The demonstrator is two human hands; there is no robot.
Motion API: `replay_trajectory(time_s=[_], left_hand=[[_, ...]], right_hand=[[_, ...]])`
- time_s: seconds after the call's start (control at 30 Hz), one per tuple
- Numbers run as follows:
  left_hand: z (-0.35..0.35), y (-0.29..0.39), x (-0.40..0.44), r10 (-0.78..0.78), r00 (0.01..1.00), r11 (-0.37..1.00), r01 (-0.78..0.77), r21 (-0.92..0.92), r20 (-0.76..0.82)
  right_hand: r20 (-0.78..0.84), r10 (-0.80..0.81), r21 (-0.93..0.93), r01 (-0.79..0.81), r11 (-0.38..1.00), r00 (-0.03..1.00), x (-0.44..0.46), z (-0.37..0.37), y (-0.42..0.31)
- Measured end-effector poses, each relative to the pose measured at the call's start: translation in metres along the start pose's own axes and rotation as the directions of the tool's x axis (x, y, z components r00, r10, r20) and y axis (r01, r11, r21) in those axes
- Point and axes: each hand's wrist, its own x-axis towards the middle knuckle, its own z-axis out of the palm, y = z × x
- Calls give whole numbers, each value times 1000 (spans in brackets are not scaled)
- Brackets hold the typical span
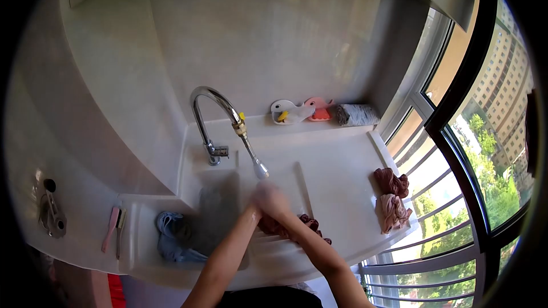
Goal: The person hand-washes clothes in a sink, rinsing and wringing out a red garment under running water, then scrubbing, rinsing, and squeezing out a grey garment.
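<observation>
"What's closest to us?"

"The person's bare forearms (224, 259), reaching in toward the tap (240, 128)."

"And what does the tap stand on?"

"A white counter (351, 168), running off to its right. The sink (216, 185) is on the person's side of it."

"Cloth next. Where's the dark red one?"

"The dark red cloth (274, 226) lies nearer the person than the tap's nozzle, just on the near side of the grip and partly behind the right forearm."

"Touching the grip?"

"Can't tell. A blue cloth (171, 245) sits in the sink, left of the tap and nearer the person."

"How is the grip?"

"Left grip (261, 198) and right grip (277, 201) are pressed together just below the nozzle. They're blurred, so I can't tell whether the fingers pinch anything."

"Smaller things?"

"A pale pink cloth (394, 214) and a brownish red cloth (391, 183), bunched well to the tap's right. Beyond the tap on the right, a white whale-shaped holder (294, 115). Left of the tap, a pink brush (110, 231)."
</observation>
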Motion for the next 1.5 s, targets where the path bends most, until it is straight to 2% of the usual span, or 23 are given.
replay_trajectory(time_s=[0.07,0.2,0.3,0.37,0.4,0.43,0.5,0.57,0.63,0.7,0.77,0.83,0.9,0.93,0.97,1.03,1.13,1.17,1.27,1.3,1.37,1.4,1.5], left_hand=[[-4,3,-5,-5,994,995,15,94,-111],[-12,27,-26,72,986,948,-22,317,-149],[-10,46,-44,292,945,746,-322,583,148],[-33,43,-31,140,924,300,-383,874,357],[-30,45,-36,135,934,505,-352,788,330],[-30,48,-39,143,932,511,-357,782,332],[-32,58,-45,133,919,480,-387,787,370],[-36,48,-45,106,933,625,-332,707,345],[-24,31,-43,105,949,990,-130,64,296],[-12,16,-25,81,967,985,-40,-168,243],[-15,12,-2,26,966,958,49,-282,257],[-28,1,13,203,909,965,-123,-230,363],[-32,-4,15,351,818,936,-292,-196,456],[-28,-7,13,291,872,954,-231,-193,394],[-26,-11,10,223,919,967,-168,-191,325],[-9,-10,9,86,976,979,-45,-200,200],[-25,-17,34,-60,995,972,77,-224,81],[-67,-34,76,347,874,936,-344,-73,339],[-39,-16,44,403,765,909,-270,-317,503],[-32,-14,45,293,867,946,-203,-252,402],[-34,-23,35,39,991,989,-19,-150,132],[-34,-23,35,-77,997,990,75,-116,-10],[-34,-26,36,125,948,992,-125,-17,294]], right_hand=[[71,149,123,-157,980,986,12,-26,4],[-31,82,319,-68,945,996,13,-57,31],[1,17,330,-16,944,1000,7,-45,57],[185,74,359,-137,923,980,4,-58,56],[366,131,285,-245,927,921,3,-71,50],[369,127,278,-240,930,921,5,-87,39],[786,208,-1,-336,942,581,12,-112,22],[725,167,71,-313,947,668,3,-86,55],[127,-73,260,38,965,989,4,-48,96],[52,255,449,-250,857,966,5,-2,103],[5,255,374,-238,896,967,-6,0,40],[-236,-35,179,79,981,971,-17,6,-6],[-11,-311,128,310,942,950,-29,-12,-48],[-4,-388,38,388,921,922,-20,0,-33],[-60,-362,23,364,931,930,-6,6,-13],[65,149,79,-154,985,987,20,35,42],[-109,180,-15,-183,983,977,24,19,32],[-61,118,-50,-121,991,991,15,27,25],[-206,-341,23,353,935,917,0,4,-31],[-207,-339,22,351,936,918,10,12,-15],[13,139,148,-139,979,990,16,35,31],[-19,227,87,-224,971,974,26,23,39],[-132,201,8,-202,979,971,19,6,19]])
